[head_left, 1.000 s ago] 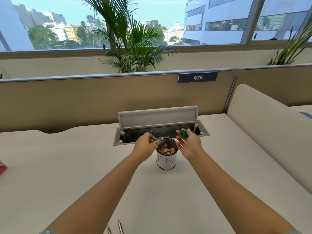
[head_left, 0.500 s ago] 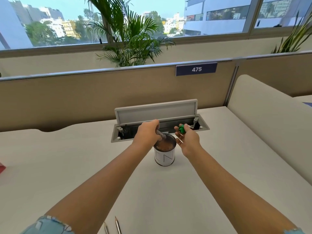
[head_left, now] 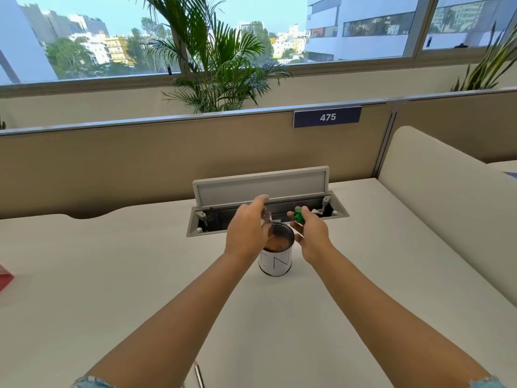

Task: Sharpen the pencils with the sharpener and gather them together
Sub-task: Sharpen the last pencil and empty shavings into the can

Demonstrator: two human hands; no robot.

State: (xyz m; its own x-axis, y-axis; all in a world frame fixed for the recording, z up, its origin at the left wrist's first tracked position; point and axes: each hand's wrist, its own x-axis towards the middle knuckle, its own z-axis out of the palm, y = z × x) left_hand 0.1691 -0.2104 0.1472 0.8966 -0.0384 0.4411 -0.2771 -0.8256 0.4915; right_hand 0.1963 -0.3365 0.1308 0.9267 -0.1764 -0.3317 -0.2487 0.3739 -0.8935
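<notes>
A white cup with a dark mesh rim stands mid-desk and holds orange-brown pencil shavings. My left hand grips a clear sharpener casing, tipped over the cup's left rim. Just right of the cup, my right hand pinches the green sharpener part between thumb and fingers. One pencil lies on the desk at the bottom edge, between my forearms.
Behind the cup, an open cable tray with its raised grey lid is sunk into the desk. A beige partition with the sign 475 runs across the back. A cream divider bounds the right side. A red object sits far left.
My left hand has turned over, tipping the clear casing down over the cup's rim. My right hand has stayed beside the cup with the green part. The view has shifted downward slightly.
</notes>
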